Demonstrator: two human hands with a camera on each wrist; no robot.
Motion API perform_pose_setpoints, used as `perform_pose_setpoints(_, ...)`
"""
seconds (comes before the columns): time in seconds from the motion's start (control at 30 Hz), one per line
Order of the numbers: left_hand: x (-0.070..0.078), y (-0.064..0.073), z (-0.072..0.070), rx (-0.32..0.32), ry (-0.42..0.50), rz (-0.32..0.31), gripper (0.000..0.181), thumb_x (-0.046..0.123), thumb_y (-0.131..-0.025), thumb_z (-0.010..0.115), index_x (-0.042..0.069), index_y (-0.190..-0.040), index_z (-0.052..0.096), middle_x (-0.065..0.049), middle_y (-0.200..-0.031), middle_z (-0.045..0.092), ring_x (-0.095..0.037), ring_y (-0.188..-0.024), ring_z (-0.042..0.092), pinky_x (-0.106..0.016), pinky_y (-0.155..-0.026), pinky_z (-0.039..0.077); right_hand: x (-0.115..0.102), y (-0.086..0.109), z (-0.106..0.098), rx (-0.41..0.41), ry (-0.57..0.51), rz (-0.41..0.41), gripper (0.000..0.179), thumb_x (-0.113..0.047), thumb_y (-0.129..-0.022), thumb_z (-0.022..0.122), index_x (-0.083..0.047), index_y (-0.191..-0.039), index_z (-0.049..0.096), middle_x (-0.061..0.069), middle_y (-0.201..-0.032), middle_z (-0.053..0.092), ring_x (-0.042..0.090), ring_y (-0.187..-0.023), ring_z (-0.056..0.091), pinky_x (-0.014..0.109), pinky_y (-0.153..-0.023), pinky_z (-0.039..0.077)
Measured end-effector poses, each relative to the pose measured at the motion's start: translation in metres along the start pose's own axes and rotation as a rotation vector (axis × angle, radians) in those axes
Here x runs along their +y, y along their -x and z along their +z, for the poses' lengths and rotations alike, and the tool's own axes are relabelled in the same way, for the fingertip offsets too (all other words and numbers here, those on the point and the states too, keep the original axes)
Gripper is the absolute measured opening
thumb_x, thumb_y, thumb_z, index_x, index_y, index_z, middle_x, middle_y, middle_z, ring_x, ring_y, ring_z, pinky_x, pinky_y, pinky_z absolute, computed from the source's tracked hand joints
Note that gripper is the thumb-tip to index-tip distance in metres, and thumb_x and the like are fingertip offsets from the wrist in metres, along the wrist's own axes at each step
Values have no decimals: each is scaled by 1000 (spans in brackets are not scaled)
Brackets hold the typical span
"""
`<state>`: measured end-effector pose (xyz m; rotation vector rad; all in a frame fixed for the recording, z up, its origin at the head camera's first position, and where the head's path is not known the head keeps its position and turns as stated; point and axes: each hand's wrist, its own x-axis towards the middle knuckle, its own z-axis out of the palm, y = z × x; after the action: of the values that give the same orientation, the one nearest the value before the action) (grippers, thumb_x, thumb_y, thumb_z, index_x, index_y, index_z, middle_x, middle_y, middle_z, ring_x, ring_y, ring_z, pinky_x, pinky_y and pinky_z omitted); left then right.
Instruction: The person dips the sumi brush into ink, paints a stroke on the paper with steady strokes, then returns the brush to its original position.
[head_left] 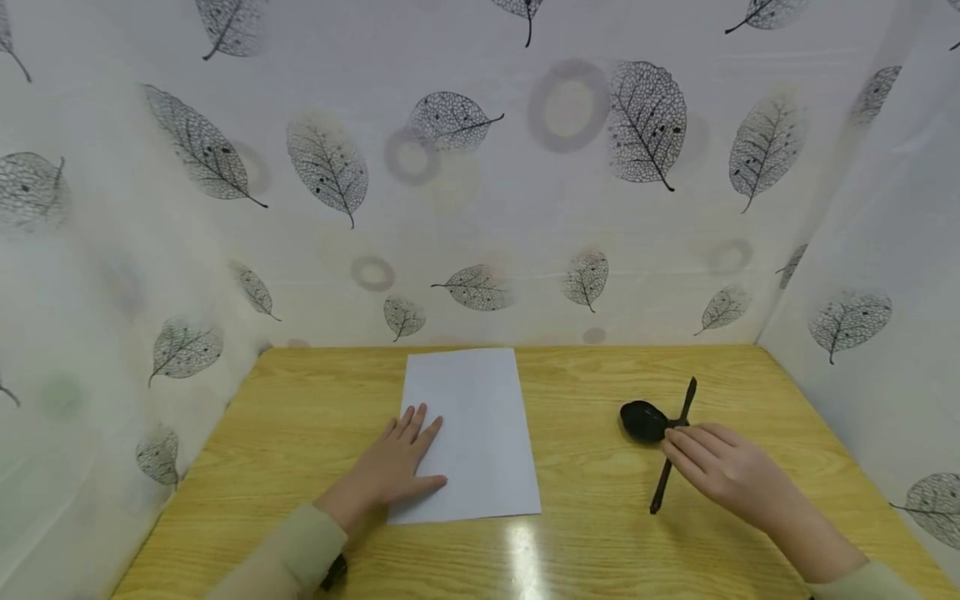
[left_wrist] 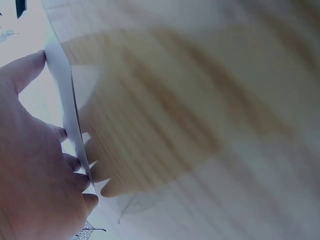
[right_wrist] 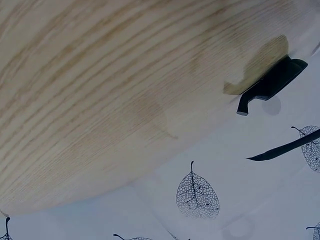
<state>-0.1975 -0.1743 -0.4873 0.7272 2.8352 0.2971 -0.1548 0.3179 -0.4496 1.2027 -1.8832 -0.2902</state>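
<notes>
A white sheet of paper (head_left: 480, 433) lies on the wooden table, and my left hand (head_left: 397, 467) rests flat on its left side with fingers spread. The left wrist view shows that hand (left_wrist: 40, 155) along the paper's edge. On the right, my right hand (head_left: 731, 467) pinches a slim dark stick (head_left: 688, 398) near its middle; it looks like a writing brush. Its pointed tip (right_wrist: 272, 153) shows in the right wrist view, where the hand itself is out of sight. Just left of the fingertips sits a small black oval dish (head_left: 642, 421) with a short handle.
The yellow wood-grain table (head_left: 585, 483) has its back edge against a pale curtain (head_left: 510, 217) printed with leaves. More of this cloth hangs on the left and right sides. A dark object (head_left: 335, 573) shows under the left sleeve.
</notes>
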Motion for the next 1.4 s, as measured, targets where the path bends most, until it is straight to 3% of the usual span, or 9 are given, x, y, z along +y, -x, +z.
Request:
perform_pose_setpoints(0.3,-1,-3,0,-31,-28,1,93,63,-100,59,6,-167,30,-27,-176,15,-45,-164,16,-60,-133,20,3,-12,-4,100,-58,51,47,8,-113,31,4,-103,77,18,-97,80,30,-77,74,43,-64,62)
perform_pose_setpoints(0.6,2,-2,1,-27,-37,4,93,64,-99,60,7,-167,31,-27,-176,17,-45,-164,18,-59,-133,21,4,-17,-10,101,-50,76,45,7,-113,33,5,-105,77,18,-98,80,30,-77,75,42,-65,61)
perform_pose_setpoints(0.87,3,2,1,-25,-25,52,93,62,-98,61,5,-166,32,-29,-175,17,-48,-163,18,-61,-132,23,9,-16,-15,106,-43,105,43,6,-113,34,6,-107,77,19,-99,80,30,-77,75,44,-67,62)
perform_pose_setpoints(1.4,-7,-15,-2,-33,-46,112,94,61,-98,59,5,-167,29,-28,-175,16,-47,-163,17,-60,-133,22,12,-20,-20,136,-32,149,42,4,-113,37,6,-102,78,17,-95,80,30,-72,74,45,-64,61)
